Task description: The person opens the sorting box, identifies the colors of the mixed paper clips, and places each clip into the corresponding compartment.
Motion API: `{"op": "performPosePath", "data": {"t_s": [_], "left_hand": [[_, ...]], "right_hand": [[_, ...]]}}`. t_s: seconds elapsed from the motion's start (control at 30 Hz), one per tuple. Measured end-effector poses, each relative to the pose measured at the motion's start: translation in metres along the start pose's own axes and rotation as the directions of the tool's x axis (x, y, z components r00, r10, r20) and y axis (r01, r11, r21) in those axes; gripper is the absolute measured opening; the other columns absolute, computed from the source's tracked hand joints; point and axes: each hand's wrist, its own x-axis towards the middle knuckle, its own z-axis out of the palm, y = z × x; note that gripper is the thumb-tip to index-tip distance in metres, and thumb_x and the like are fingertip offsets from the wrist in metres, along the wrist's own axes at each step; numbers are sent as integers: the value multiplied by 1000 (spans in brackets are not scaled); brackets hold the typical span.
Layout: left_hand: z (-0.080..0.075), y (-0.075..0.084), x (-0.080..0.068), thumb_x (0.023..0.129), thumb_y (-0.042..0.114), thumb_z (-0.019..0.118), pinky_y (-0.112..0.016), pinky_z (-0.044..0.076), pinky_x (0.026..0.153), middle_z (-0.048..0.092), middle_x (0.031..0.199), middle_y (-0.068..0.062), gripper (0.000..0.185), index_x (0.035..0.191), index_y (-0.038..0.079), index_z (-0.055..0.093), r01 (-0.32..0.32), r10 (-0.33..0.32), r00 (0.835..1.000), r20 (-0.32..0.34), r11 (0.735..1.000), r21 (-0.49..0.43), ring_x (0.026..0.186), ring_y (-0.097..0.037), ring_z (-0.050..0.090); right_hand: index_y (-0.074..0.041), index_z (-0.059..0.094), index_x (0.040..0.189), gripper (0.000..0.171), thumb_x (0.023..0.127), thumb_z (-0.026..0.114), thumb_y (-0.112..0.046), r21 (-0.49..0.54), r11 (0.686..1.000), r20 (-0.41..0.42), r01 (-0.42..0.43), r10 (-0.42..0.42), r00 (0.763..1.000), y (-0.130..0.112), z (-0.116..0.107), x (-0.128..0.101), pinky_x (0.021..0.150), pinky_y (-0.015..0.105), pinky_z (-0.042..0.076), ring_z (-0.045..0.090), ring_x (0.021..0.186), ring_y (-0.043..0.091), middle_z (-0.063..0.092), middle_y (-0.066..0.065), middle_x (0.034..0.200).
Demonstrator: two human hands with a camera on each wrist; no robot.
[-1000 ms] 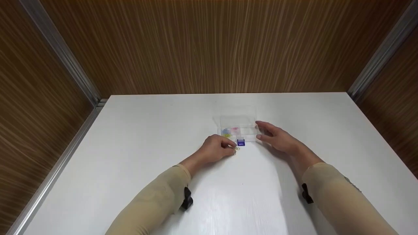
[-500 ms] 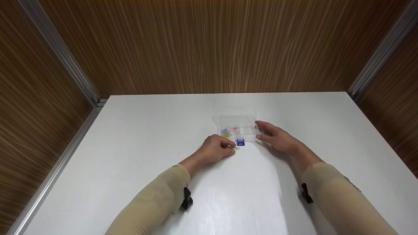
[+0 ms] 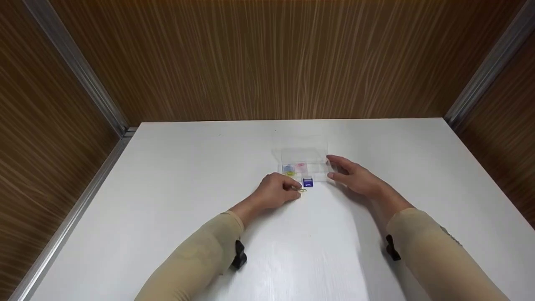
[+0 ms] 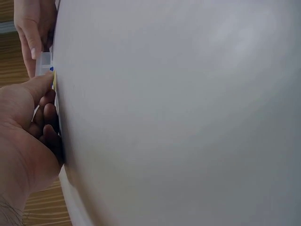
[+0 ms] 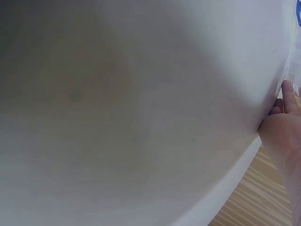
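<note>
In the head view, a clear plastic organizer box [image 3: 304, 164] is seen lying on the white table [image 3: 188, 175], a little beyond the middle. Small coloured pieces, blue, yellow and pink, are held in its left compartments; what they are cannot be made out, and the right compartments are too faint to be judged. A small blue binder clip [image 3: 308, 182] is set on the table just in front of the box. A gold paper clip [image 3: 302, 190] lies beside it, at the tips of the left hand [image 3: 273, 191]. That hand is rested on the table with its fingers curled down, and the paper clip appears to be pinched between thumb and forefinger. The right hand [image 3: 355, 177] is laid at the right end of the box, its fingers straight and relaxed, the fingertips touching or just beside the box wall. Both forearms are covered by beige sleeves.

In the left wrist view, most of the picture is filled by the table surface. The left hand [image 4: 28, 127] is shown at the left edge with fingers curled and the thumb stretched to a thin yellow sliver of the paper clip [image 4: 54, 80]. A corner of the box [image 4: 43, 63] and a speck of blue are cut off behind it, and the other hand's fingers [image 4: 33, 28] are seen above.

In the right wrist view, the blurred table takes nearly everything. Only part of the right hand [image 5: 282, 127] is visible at the right edge, against the box's clear edge [image 5: 292, 70]; its grasp cannot be judged here.
</note>
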Motion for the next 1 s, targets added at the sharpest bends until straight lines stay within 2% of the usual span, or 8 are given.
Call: {"op": "performPosePath", "data": {"t_s": [0.3, 0.5, 0.73, 0.83, 1.0], "left_hand": [[0, -1, 0, 97, 18, 80, -25, 45, 76, 71, 88, 11, 15, 111, 16, 85, -3, 3, 1000, 0, 999, 47, 80, -6, 55], [1, -1, 0, 96, 16, 80, -26, 48, 78, 73, 88, 11, 9, 103, 16, 85, -7, 7, 1000, -2, 999, 40, 81, -5, 58], [0, 0, 0, 95, 16, 80, -25, 47, 76, 72, 88, 12, 10, 104, 16, 86, 11, -11, 1000, -2, 999, 30, 81, -5, 57], [0, 0, 0, 96, 16, 80, -26, 50, 80, 75, 90, 12, 9, 103, 17, 86, 12, -13, 1000, 4, 999, 31, 84, -5, 60], [0, 1, -1, 96, 15, 79, -28, 52, 86, 77, 94, 11, 8, 100, 17, 86, 10, -11, 1000, 13, 1000, 28, 92, -5, 64]], "right_hand": [[-25, 31, 169, 72, 107, 66, -39, 12, 1000, -3, -5, 5, 1000, 0, 1, 0, 128, 55, 10, 10, 162, 33, 19, 10, 176], [-27, 32, 168, 71, 107, 65, -40, -1, 1000, -6, -18, 18, 1000, 1, 0, 1, 128, 54, 10, 10, 163, 31, 19, 8, 176], [-28, 32, 168, 71, 107, 65, -41, -6, 1000, -3, -22, 22, 1000, 0, 0, 0, 128, 54, 10, 10, 163, 30, 19, 7, 176], [-27, 31, 169, 71, 107, 65, -40, 0, 1000, 0, -17, 17, 1000, 0, -1, 0, 128, 55, 10, 10, 162, 32, 19, 9, 176], [-18, 29, 169, 72, 108, 65, -31, 37, 999, 7, 34, -34, 999, 2, -1, 1, 128, 54, 11, 11, 162, 34, 21, 15, 175]]}}
